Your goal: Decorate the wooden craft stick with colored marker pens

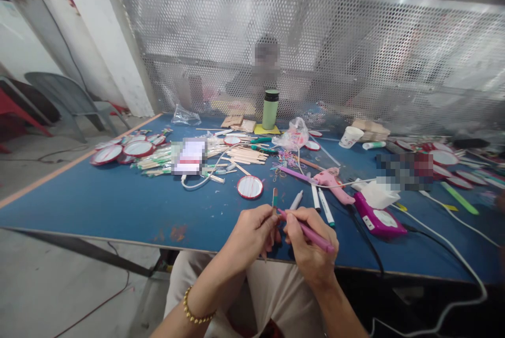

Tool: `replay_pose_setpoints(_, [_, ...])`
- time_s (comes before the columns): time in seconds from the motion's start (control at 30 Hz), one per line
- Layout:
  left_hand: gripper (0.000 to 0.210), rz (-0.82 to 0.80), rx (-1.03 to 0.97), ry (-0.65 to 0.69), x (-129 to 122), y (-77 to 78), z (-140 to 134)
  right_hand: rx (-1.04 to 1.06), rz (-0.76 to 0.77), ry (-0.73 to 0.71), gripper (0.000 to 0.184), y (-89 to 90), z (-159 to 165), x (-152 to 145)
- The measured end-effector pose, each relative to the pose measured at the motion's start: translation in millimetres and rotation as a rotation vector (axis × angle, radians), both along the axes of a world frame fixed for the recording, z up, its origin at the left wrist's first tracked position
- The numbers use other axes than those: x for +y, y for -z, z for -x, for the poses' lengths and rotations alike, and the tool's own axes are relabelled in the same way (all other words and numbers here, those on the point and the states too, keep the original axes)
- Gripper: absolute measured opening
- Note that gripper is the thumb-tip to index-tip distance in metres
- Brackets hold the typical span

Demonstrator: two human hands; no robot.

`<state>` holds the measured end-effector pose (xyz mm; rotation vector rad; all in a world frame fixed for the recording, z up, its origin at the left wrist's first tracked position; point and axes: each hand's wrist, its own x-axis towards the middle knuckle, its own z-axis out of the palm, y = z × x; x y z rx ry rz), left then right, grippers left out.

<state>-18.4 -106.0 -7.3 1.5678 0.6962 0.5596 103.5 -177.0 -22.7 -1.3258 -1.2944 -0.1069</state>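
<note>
My left hand (252, 230) pinches a wooden craft stick (275, 197) upright near the table's front edge; its upper part shows brownish and green bands. In my right hand (313, 246) is a pink-purple marker (317, 236), its tip end close to the stick. Whether the tip touches the wood I cannot tell. Just beyond my hands lie a grey-white marker (296, 200), a white marker with a dark end (315, 197) and one with a teal end (326, 208). A round red-rimmed disc (250, 187) lies farther off to the left.
A pink glue gun (335, 184) and a magenta box (379, 217) with cables lie on the right. Bare craft sticks (246, 156), a phone (190, 157) and red-rimmed discs (106, 154) spread leftward. A green bottle (270, 110) stands before the perforated metal screen (213, 32).
</note>
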Motion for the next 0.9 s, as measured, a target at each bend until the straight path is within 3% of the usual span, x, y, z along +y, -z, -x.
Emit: replay_pose_setpoints(0.9, [0.038,-0.031,0.019,-0.016,-2.2,1.0,-0.4,-0.061,-0.048,-0.077,0.013,-3.6,0.3,0.7])
